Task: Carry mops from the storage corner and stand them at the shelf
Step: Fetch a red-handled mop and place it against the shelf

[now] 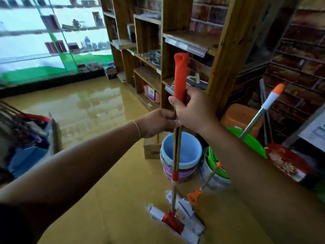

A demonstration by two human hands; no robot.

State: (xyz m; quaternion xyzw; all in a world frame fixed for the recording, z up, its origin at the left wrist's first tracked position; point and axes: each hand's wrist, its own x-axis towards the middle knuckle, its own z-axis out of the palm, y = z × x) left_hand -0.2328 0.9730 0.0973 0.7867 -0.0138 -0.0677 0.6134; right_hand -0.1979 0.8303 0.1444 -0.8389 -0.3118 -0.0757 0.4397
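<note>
In the head view I see 2 hands on 1 mop [176,152] — the right hand [192,110] grips the orange handle, the left hand [158,122] pinches the pole just below. The mop stands upright, its head on the yellow floor [109,182], before the wooden shelf [175,32] and stacked buckets [184,155].

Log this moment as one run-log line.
left hand: grips mop pole | right hand: grips mop handle | mop: upright, head on floor | shelf: behind
</note>
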